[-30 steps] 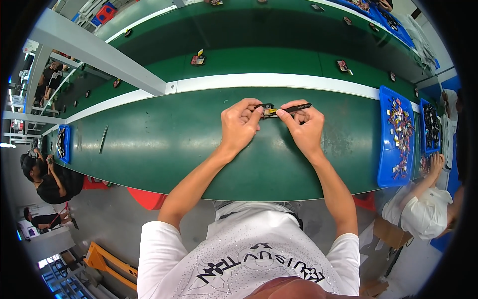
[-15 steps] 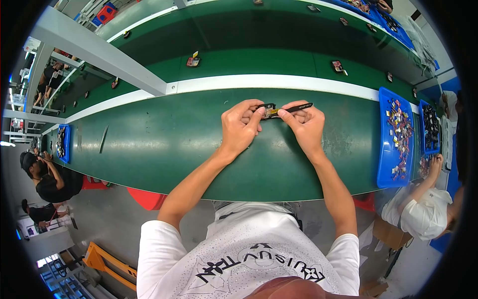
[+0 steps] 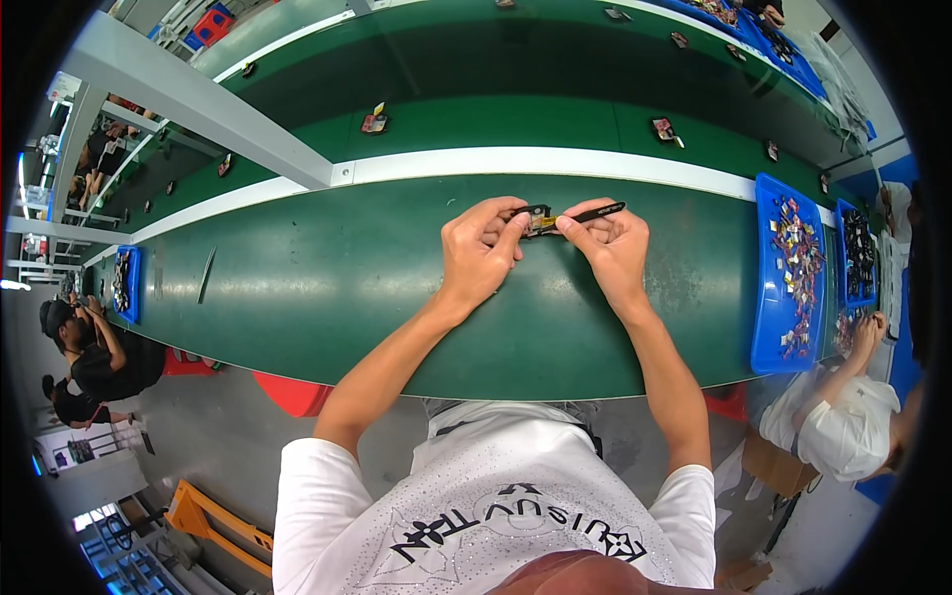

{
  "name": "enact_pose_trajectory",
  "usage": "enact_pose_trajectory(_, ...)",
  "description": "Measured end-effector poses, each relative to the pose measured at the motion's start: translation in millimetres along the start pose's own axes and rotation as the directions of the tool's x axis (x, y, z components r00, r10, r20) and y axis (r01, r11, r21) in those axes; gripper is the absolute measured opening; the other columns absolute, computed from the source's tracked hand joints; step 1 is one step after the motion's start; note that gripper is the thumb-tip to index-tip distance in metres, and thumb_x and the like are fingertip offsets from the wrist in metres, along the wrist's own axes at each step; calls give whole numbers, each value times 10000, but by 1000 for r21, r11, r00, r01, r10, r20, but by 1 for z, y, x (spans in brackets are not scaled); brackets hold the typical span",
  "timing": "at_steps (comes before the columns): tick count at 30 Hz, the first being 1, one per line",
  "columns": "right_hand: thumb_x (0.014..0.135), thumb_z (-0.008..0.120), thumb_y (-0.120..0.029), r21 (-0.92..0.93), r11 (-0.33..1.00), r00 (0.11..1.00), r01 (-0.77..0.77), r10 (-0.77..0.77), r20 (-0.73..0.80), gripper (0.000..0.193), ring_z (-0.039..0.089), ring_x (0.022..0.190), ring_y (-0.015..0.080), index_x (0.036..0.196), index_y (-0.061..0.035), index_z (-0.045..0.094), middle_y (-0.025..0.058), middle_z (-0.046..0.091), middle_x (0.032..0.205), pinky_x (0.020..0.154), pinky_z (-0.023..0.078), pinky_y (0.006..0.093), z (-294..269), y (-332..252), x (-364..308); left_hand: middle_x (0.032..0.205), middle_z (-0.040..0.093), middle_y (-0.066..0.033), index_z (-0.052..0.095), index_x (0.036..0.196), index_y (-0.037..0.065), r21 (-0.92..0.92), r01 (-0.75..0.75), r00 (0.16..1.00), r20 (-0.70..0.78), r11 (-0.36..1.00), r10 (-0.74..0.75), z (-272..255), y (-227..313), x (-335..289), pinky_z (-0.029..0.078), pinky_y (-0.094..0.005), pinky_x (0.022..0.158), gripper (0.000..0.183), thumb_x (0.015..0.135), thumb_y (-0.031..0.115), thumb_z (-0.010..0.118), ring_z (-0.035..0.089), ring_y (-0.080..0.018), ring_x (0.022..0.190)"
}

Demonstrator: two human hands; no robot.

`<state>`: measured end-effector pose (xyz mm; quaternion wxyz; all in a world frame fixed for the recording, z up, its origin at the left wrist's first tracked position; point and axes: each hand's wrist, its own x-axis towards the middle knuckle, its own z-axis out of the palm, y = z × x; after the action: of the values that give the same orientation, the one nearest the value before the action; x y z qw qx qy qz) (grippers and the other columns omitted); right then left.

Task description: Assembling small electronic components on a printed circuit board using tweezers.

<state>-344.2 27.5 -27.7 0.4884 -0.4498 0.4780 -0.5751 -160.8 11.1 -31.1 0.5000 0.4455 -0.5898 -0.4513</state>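
1. Two hands are working side by side near the far edge of the green bench (image 3: 327,297), both resting on its surface.
2. The left hand (image 3: 481,248) is curling its fingers closed, pinching one small black and yellow part (image 3: 538,219) between thumb and forefinger.
3. The right hand (image 3: 610,243) is also closing tight, gripping one thin black tool (image 3: 597,211) whose tip is meeting the part; the tool's free end is pointing right.
4. The part is sitting between the two hands, just short of the white strip (image 3: 595,164) running along the bench's far edge.
5. Two blue trays (image 3: 769,288) of small mixed pieces are lying at the bench's right end, well apart from the hands; a third blue tray (image 3: 123,281) is sitting at the left end.
6. One thin dark stick (image 3: 205,275) is lying near the left end.
7. Wide bare green surface is stretching to the left of the hands and toward the near edge.
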Motion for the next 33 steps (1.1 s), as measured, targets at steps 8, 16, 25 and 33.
enact_pose_trajectory(8, 876, 735, 69, -3, 1000, 1000, -4, 4, 19, 104, 732, 836, 156, 956, 64, 669, 131, 732, 879, 694, 564, 218, 0, -1, 0, 797, 713, -116, 678, 1088, -89, 5, 82, 996, 37, 997, -82, -3, 0, 1, 490, -226, 468, 172, 961, 25, 660, 643, -113, 577)
enact_pose_trajectory(16, 870, 749, 67, 60, 998, 1000, 23, -23, 7, 113, 676, 714, 77, 950, 56, 669, 75, 711, 814, 586, 486, 180, 2, 0, -1, 865, 703, -136, 666, 1105, -100, -263, 304, 944, 210, 915, -253, -13, -5, 10, 509, -241, 469, 241, 997, 113, 635, 662, -154, 579)
enact_pose_trajectory(25, 813, 813, 29, -290, 915, 958, 281, -283, 38, 94, 343, 487, -18, 872, 9, 742, -58, 571, 624, 453, 237, 207, 3, 2, -6, 884, 708, -142, 668, 1101, -99, -306, 316, 939, 234, 898, -251, -14, -6, 11, 514, -243, 471, 248, 998, 125, 639, 665, -160, 581)
enact_pose_trajectory(33, 796, 824, 19, -299, 906, 953, 299, -300, 43, 95, 345, 471, -3, 855, -3, 753, -25, 647, 667, 446, 242, 216, 2, 4, -5, 863, 708, -143, 670, 1097, -97, -317, 303, 942, 240, 899, -233, -14, -7, 11, 519, -244, 474, 232, 993, 109, 646, 666, -163, 581)
